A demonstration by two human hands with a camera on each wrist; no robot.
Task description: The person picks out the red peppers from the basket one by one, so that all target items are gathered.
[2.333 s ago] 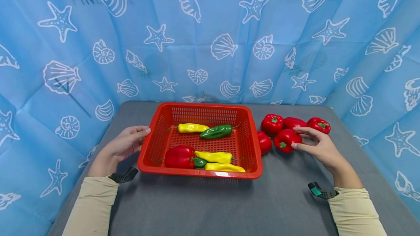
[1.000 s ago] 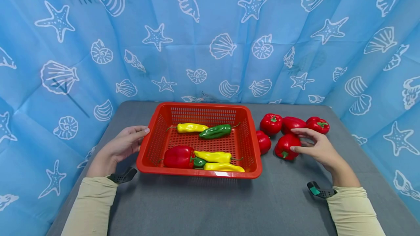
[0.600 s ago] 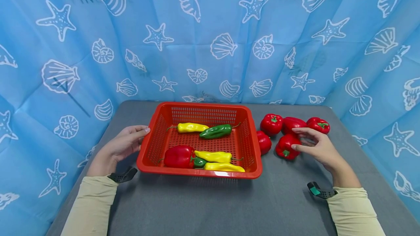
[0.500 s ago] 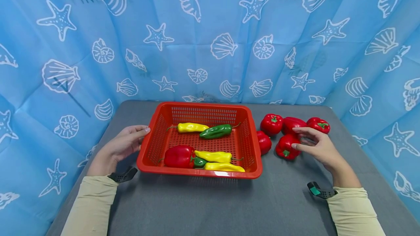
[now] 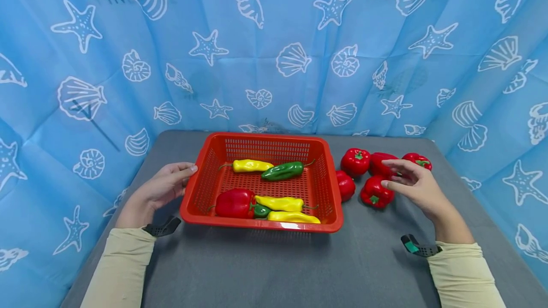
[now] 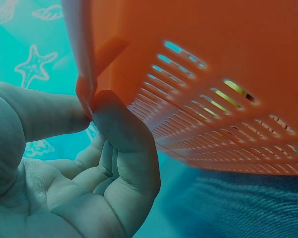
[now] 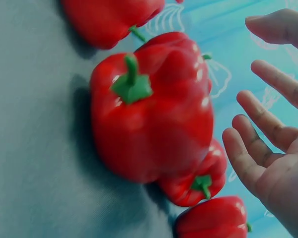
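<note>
My left hand (image 5: 164,187) pinches the left rim of a red plastic basket (image 5: 325,227) between thumb and fingers; the left wrist view shows this grip on the rim (image 6: 84,99) up close. At right, my right hand (image 5: 421,189) hovers with fingers spread beside a red bell pepper (image 5: 376,193). In the right wrist view a gap separates these fingers (image 7: 268,119) from the bell pepper (image 7: 149,119), which rests on the grey table with its green stem showing.
In the basket lie yellow long peppers (image 5: 252,166), a green long pepper (image 5: 282,171), a big red pepper (image 5: 234,203) and a partly hidden dark green one (image 5: 261,211). Several more red peppers (image 5: 355,161) cluster right of the basket. A blue shell-patterned curtain (image 5: 274,84) hangs behind.
The red bell pepper, earlier between my right thumb and fingers, has shifted nearer and turned stem-down toward me. My right hand has since drawn away slightly right. The left hand keeps its grip.
</note>
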